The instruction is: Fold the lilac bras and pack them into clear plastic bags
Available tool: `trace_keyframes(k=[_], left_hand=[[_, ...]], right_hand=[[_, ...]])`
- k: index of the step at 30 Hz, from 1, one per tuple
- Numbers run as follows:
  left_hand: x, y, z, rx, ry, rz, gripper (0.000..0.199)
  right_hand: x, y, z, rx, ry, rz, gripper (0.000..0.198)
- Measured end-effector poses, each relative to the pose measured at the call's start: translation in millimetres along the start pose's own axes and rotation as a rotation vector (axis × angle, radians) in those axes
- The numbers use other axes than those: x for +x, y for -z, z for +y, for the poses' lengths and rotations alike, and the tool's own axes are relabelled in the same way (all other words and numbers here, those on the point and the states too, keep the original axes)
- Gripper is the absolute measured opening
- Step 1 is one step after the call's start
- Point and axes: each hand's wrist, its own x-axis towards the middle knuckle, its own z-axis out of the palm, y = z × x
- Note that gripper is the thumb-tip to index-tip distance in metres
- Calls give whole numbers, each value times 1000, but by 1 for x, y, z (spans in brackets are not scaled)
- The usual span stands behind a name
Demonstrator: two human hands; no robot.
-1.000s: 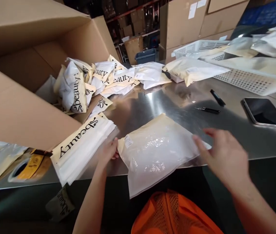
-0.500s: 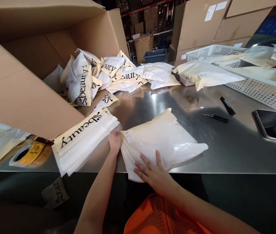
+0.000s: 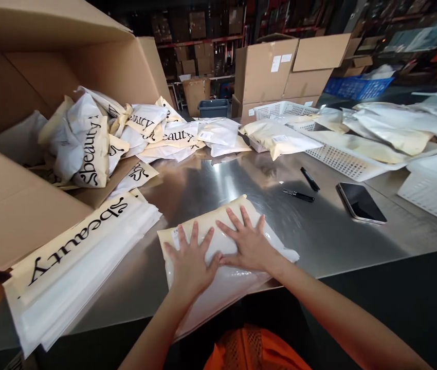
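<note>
A plump white and cream plastic mailer bag [image 3: 218, 293] lies at the front edge of the metal table, its lower part reaching over the edge. My left hand [image 3: 193, 259] rests flat on its left half with fingers spread, partly covering a small label. On the right half, my right hand [image 3: 247, 241] presses down, fingers also spread. The two thumbs nearly meet in the middle. To the left lies a stack of flat mailer bags [image 3: 83, 257] printed "beauty", its near end over the table edge.
A large open carton [image 3: 29, 190] at the left spills filled bags [image 3: 91, 144] onto the table. Right of centre lie thread snips [image 3: 298, 195], a black pen [image 3: 310, 179] and a phone [image 3: 361, 203]. White perforated baskets [image 3: 342, 162] holding bags stand at the back right.
My left hand has let go of the bag's upper left corner and now lies flat on the bag. My right hand has moved up it. The view has swung right.
</note>
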Motion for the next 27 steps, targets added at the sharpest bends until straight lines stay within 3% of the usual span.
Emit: trace_keyframes(k=[3,11,27], left_hand=[[1,-1,-4,53,16,-34,58],[2,5,0,165,31,-119,56],[-2,-3,1,80,39,-100,56]], right_hand=[[-4,-9,-1,-4,-11,-9,100],[-2,-5,-4,7,-39,-101,102],[-5,-12,6,168,48,-32,102]])
